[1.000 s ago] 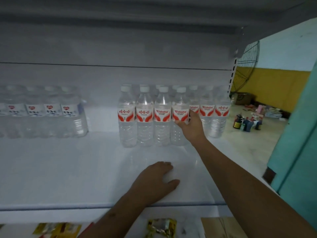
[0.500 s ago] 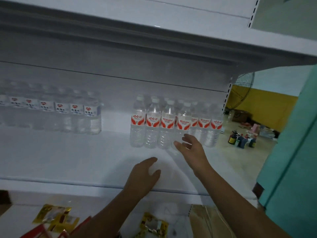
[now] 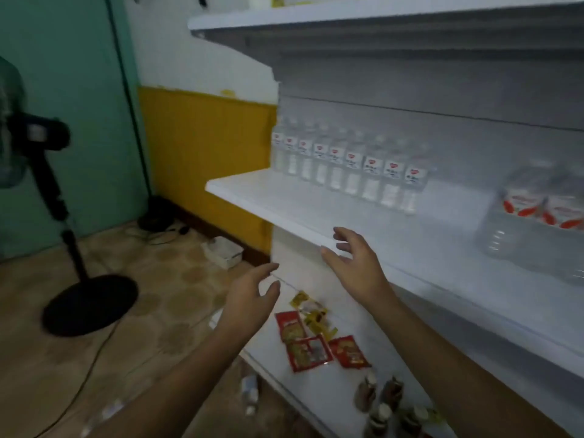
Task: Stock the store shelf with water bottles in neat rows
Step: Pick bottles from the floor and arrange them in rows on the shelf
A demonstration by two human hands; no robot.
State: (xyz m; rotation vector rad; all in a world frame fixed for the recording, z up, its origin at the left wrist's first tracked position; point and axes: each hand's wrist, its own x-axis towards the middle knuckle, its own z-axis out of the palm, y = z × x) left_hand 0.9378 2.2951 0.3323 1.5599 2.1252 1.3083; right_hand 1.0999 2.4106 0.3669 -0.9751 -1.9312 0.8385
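Hands empty: left hand (image 3: 252, 295) and right hand (image 3: 357, 263) spread, fingers loose, at shelf edge (image 3: 284, 216); water bottles (image 3: 347, 165) rowed beyond right hand, red-label bottles (image 3: 537, 216) further right; risk: hasty reach toppling front bottles, domino down row.

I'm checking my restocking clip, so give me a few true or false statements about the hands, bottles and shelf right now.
1. Both hands hold nothing. True: the left hand and right hand are open.
2. The white-labelled bottles lie on their sides. False: they stand upright in a row.
3. The red-labelled bottles stand right of that row, apart from it. True.
4. The red snack packets are on the bottle shelf. False: they lie on the shelf below.
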